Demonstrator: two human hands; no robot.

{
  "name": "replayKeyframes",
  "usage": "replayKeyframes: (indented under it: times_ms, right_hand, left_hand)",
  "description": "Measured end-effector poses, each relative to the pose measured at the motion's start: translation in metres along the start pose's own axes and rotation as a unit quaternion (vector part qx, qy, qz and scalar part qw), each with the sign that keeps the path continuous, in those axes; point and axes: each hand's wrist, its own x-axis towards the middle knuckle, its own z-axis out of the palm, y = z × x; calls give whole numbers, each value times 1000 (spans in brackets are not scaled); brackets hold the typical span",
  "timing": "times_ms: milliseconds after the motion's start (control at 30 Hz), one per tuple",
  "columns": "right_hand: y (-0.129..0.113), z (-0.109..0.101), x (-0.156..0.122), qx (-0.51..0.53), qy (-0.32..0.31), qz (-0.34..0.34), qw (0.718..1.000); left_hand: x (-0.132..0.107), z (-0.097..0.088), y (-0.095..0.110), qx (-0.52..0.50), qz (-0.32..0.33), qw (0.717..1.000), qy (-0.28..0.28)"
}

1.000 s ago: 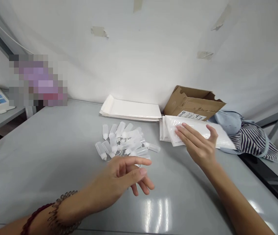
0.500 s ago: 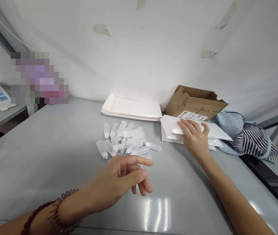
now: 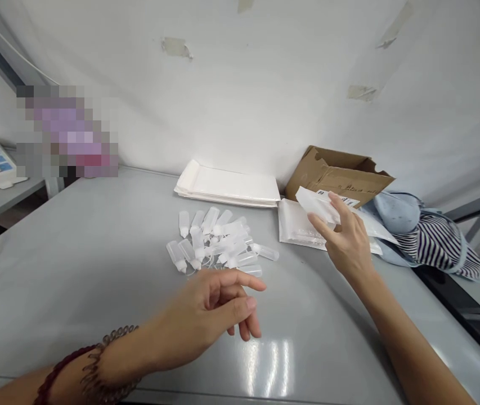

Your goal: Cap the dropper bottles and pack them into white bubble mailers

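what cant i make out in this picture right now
All in the head view:
Exact count of the bottles: they overlap, and the left hand blocks part of the nearest.
Text on the label: too small, partly behind the right hand.
Bottom of the cardboard box: hidden by its front wall.
Purple patch: pixelated.
Black object: cut off by the right edge.

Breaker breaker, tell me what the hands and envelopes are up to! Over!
Left hand empty, near plastic bottles. Right hand gripping top envelope, left end raised off lower envelopes. Cardboard box close behind, seemingly not blocking.
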Motion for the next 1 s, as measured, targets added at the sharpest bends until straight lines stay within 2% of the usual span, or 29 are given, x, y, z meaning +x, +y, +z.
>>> replayKeyframes:
  times_ms: [233,433,600,833,1000]
  right_hand:
    - [-4,2,1,-4,-16,-62,998]
    - [-25,1,5,-5,-66,-92,994]
    - [-37,4,7,-13,-85,-72,994]
    - [-33,6,4,-12,-75,-61,995]
    - [-41,11,7,-23,-39,8,999]
  left_hand:
    - [-1,0,-1,5,-2,1000,-6]
    - [-1,1,0,9,-9,1000,-5]
    - [-1,1,0,19,-8,1000,-5]
    - [-3,1,0,19,-1,1000,-12]
    - [-3,2,-2,24,0,1000,-16]
